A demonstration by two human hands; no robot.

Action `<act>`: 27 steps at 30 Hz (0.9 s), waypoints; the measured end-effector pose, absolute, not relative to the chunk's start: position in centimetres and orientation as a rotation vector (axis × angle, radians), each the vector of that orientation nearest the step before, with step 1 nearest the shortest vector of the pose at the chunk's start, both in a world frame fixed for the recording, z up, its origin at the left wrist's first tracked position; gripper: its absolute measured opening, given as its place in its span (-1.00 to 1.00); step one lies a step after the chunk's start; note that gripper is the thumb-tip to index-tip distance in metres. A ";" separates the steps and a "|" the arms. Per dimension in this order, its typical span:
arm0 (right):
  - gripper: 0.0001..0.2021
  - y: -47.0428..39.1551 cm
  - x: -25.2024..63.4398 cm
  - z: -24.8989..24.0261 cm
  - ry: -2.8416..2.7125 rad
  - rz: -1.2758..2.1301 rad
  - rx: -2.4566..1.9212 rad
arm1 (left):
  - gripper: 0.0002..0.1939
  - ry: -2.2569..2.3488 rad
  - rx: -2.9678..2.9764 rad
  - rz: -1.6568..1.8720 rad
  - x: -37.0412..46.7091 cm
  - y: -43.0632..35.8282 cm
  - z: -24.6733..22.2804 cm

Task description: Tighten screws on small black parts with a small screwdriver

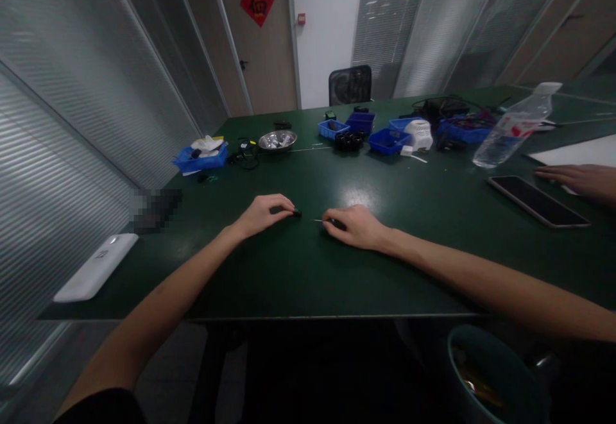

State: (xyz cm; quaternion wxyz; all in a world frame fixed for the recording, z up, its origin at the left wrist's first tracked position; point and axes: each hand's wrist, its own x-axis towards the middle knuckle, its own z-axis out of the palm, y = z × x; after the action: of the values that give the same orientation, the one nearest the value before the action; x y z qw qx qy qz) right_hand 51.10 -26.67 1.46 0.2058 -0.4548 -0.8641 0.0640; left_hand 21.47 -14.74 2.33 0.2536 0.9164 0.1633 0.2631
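My left hand (pixel 262 214) is closed in a pinch on a small black-and-green part (pixel 297 213), held low over the dark green tabletop (pixel 269 276). What exactly the part is, I cannot make out. To its right, my right hand (pixel 357 226) grips a small screwdriver (pixel 338 224) with a dark handle, partly hidden by the fingers. Its thin metal shaft points left at the part, with a short gap between them. Both hands are close to the table surface.
Farther back stand blue bins (pixel 201 157), a metal bowl (pixel 278 141) and a black cable bundle (pixel 350 142). A water bottle (pixel 517 126), a phone (pixel 538 201) and another person's hand (pixel 580 180) are on the right. A white case (pixel 97 267) lies left; below the edge is a bin (pixel 500 373).
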 end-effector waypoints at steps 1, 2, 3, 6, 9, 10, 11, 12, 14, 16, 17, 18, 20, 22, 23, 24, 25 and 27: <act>-0.72 -26.7 51.1 1.5 -2.399 0.178 -1.258 | -0.83 0.393 2.476 0.667 22.1 -15.6 2.4; -0.72 -26.7 51.1 1.5 -2.396 0.178 -1.247 | -0.84 0.363 2.460 0.631 22.5 -16.2 2.3; -0.73 -26.8 51.1 1.6 -2.399 0.181 -1.236 | -0.84 0.352 2.443 0.603 22.8 -16.7 2.3; -0.74 -26.7 51.1 1.6 -2.434 0.208 -1.209 | -0.81 0.389 2.376 0.554 23.2 -17.4 2.1; -0.75 -26.6 51.0 1.6 -2.462 0.223 -1.192 | -0.74 0.416 2.314 0.541 23.3 -17.7 1.9; -0.75 -26.6 51.0 1.5 -2.465 0.218 -1.191 | -0.72 0.419 2.312 0.540 23.4 -17.8 1.8; -0.75 -26.5 51.1 1.5 -2.466 0.212 -1.191 | -0.68 0.422 2.323 0.540 23.4 -17.8 1.8; -0.75 -26.5 51.1 1.4 -2.468 0.210 -1.190 | -0.65 0.427 2.346 0.538 23.5 -17.8 1.7; -0.75 -26.5 51.1 1.4 -2.471 0.209 -1.185 | -0.63 0.430 2.418 0.528 23.6 -17.8 1.6; -0.75 -26.5 51.1 1.3 -2.471 0.205 -1.182 | -0.71 0.418 2.488 0.517 23.7 -17.7 1.4; -0.75 -26.5 51.1 1.3 -2.471 0.200 -1.182 | -0.75 0.412 2.510 0.511 23.7 -17.6 1.3; -0.75 -26.5 51.1 1.3 -2.469 0.194 -1.183 | -0.78 0.408 2.524 0.506 23.7 -17.5 1.2; -0.75 -26.5 51.0 1.3 -2.468 0.189 -1.187 | -0.78 0.407 2.528 0.499 23.7 -17.4 1.1; -0.75 -26.5 51.0 1.3 -2.473 0.192 -1.184 | -0.77 0.407 2.521 0.497 23.7 -17.4 1.0; -0.75 -26.5 51.1 1.3 -2.477 0.193 -1.180 | -0.77 0.404 2.519 0.498 23.7 -17.4 1.0; -0.74 -26.5 51.1 1.3 -2.482 0.192 -1.174 | -0.76 0.401 2.519 0.499 23.7 -17.4 1.0; -0.74 -26.5 51.1 1.3 -2.488 0.189 -1.166 | -0.76 0.398 2.519 0.498 23.7 -17.4 1.0; -0.73 -26.5 51.1 1.3 -2.502 0.169 -1.150 | -0.75 0.387 2.520 0.495 23.8 -17.3 1.0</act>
State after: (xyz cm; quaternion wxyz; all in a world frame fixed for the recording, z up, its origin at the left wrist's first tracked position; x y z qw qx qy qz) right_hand 51.15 -26.51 1.28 0.1902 -0.4092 -0.8904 0.0602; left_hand 23.77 -17.35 1.00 0.2691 0.9345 0.1437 0.1834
